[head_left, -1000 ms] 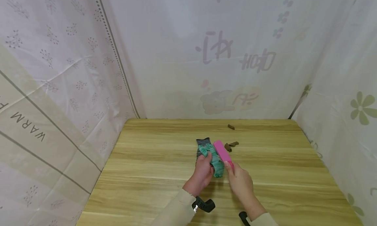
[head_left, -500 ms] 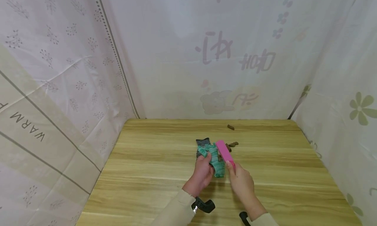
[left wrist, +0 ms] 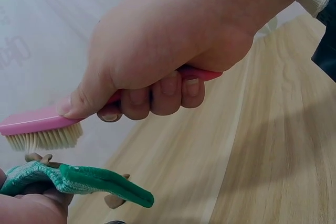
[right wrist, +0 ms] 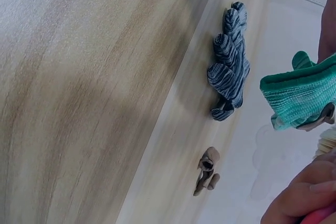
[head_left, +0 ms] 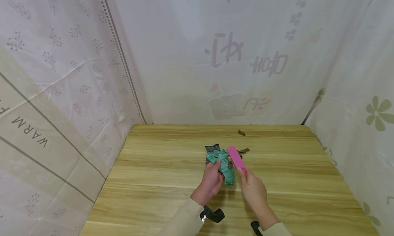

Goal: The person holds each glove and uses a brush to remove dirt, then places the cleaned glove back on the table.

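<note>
In the head view my left hand (head_left: 211,179) holds a green striped knit glove (head_left: 227,172) up off the table, thumb on top. Brown lumps (left wrist: 39,158) lie on the glove in the left wrist view. My right hand (head_left: 254,192) grips the handle of a pink brush (head_left: 235,156), fingers wrapped around it and thumb along its back. Pale bristles (left wrist: 50,138) point down at the lumps; whether they touch, I cannot tell. A dark grey striped glove (right wrist: 229,64) rests on the table, partly hidden behind the green one in the head view.
Several brown pieces (head_left: 244,150) are scattered on the wooden table (head_left: 160,181) beyond the brush. Another brown piece (head_left: 241,132) sits near the back edge. Patterned curtains (head_left: 184,75) hang behind and at both sides. Black straps (head_left: 212,214) are on the wrists.
The brush and right hand have shifted a little to the right, uncovering brown lumps at the green glove's right side. My left hand and the glove have stayed nearly still.
</note>
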Available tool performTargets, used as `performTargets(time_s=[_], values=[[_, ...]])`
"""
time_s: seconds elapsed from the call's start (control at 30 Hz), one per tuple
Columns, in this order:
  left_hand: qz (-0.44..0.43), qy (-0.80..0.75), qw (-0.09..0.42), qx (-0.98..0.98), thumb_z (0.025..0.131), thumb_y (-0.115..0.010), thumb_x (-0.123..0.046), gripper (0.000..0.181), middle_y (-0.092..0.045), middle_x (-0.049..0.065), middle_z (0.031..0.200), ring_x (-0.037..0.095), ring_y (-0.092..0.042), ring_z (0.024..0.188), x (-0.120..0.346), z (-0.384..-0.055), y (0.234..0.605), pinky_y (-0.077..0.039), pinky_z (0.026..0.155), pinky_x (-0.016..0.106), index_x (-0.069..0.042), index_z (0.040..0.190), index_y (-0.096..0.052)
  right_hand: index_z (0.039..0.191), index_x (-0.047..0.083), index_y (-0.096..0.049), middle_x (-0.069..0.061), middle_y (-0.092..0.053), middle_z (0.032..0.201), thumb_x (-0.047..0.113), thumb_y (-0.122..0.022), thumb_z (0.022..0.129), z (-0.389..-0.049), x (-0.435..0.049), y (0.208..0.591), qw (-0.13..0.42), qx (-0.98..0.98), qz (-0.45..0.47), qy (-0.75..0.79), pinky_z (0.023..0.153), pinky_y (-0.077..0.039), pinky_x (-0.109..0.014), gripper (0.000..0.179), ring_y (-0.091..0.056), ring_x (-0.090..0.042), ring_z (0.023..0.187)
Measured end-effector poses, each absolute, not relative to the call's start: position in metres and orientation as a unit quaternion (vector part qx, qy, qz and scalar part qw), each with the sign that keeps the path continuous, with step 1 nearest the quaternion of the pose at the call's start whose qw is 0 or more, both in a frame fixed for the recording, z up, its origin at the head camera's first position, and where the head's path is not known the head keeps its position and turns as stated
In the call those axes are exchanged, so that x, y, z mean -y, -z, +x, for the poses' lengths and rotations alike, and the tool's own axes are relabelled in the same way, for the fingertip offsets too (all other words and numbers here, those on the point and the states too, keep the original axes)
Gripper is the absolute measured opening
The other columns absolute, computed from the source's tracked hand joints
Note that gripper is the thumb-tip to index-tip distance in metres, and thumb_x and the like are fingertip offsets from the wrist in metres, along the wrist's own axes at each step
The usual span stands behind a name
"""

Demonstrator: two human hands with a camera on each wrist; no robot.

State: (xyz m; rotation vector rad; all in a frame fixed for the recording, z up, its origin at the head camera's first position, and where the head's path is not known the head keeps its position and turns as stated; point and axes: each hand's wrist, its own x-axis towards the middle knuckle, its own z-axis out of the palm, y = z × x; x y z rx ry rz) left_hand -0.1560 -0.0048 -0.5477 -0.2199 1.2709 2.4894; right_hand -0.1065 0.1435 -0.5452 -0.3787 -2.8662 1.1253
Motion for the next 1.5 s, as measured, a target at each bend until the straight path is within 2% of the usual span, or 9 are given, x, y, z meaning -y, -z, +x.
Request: performTargets(time_s=[0.1, 0.33, 0.53, 0.8, 1.27, 1.5], values=[[-0.081, -0.874, 0.17, -0.448, 0.112, -0.037, -0.024, 0.013, -0.044, -0.005, 0.091, 0.0, -0.035, 0.064, 0.0055, -0.156, 0.5476, -0.03, 0.053, 0.012, -0.011, 0.11, -0.034, 0.086, 0.007, -0.057, -0.003, -0.045, 0.062, 0.058, -0.035, 0.106, -0.1059, -0.1441, 0.5443, 0.021, 0.922, -0.124, -0.366, 0.047, -0.032, -0.031, 0.059, -0.041, -0.018, 0.053], [-0.07, -0.879, 0.17, -0.439, 0.112, -0.035, -0.023, 0.014, -0.046, -0.004, 0.097, 0.0, -0.045, 0.082, 0.0066, -0.1561, 0.5461, -0.039, 0.067, 0.013, -0.009, 0.113, -0.034, 0.083, 0.008, -0.053, -0.004, -0.043, 0.062, 0.059, -0.033, 0.106, -0.107, -0.1443, 0.5465, 0.028, 0.928, -0.123, -0.351, 0.049, -0.031, -0.032, 0.059, -0.042, -0.02, 0.055], [-0.074, -0.876, 0.17, -0.444, 0.112, -0.036, -0.024, 0.014, -0.047, -0.005, 0.096, 0.001, -0.045, 0.08, 0.0074, -0.1569, 0.5462, -0.037, 0.064, 0.014, -0.01, 0.112, -0.037, 0.084, 0.008, -0.054, -0.004, -0.043, 0.062, 0.057, -0.035, 0.106, -0.1066, -0.1445, 0.5474, 0.029, 0.927, -0.121, -0.353, 0.049, -0.031, -0.032, 0.057, -0.043, -0.021, 0.056], [-0.07, -0.877, 0.169, -0.444, 0.112, -0.037, -0.023, 0.015, -0.05, -0.003, 0.101, 0.001, -0.049, 0.088, 0.008, -0.1577, 0.5474, -0.042, 0.072, 0.014, -0.008, 0.115, -0.037, 0.083, 0.008, -0.053, -0.004, -0.042, 0.062, 0.058, -0.034, 0.106, -0.1068, -0.1449, 0.5478, 0.021, 0.929, -0.12, -0.35, 0.049, -0.031, -0.032, 0.058, -0.043, -0.02, 0.056], [-0.063, -0.874, 0.168, -0.451, 0.111, -0.038, -0.023, 0.014, -0.042, -0.006, 0.086, 0.001, -0.035, 0.066, 0.0078, -0.1577, 0.5417, -0.032, 0.059, 0.015, -0.012, 0.102, -0.037, 0.084, 0.008, -0.052, -0.003, -0.041, 0.062, 0.058, -0.034, 0.106, -0.1076, -0.1461, 0.5515, 0.009, 0.928, -0.119, -0.352, 0.049, -0.03, -0.031, 0.058, -0.04, -0.018, 0.054], [-0.062, -0.875, 0.173, -0.448, 0.111, -0.037, -0.022, 0.011, -0.04, -0.006, 0.09, 0.002, -0.037, 0.074, 0.0058, -0.1572, 0.5403, -0.034, 0.064, 0.016, -0.012, 0.106, -0.035, 0.082, 0.008, -0.051, -0.002, -0.038, 0.062, 0.054, -0.036, 0.107, -0.1074, -0.1443, 0.5507, 0.009, 0.933, -0.115, -0.341, 0.049, -0.029, -0.031, 0.054, -0.039, -0.018, 0.054]])
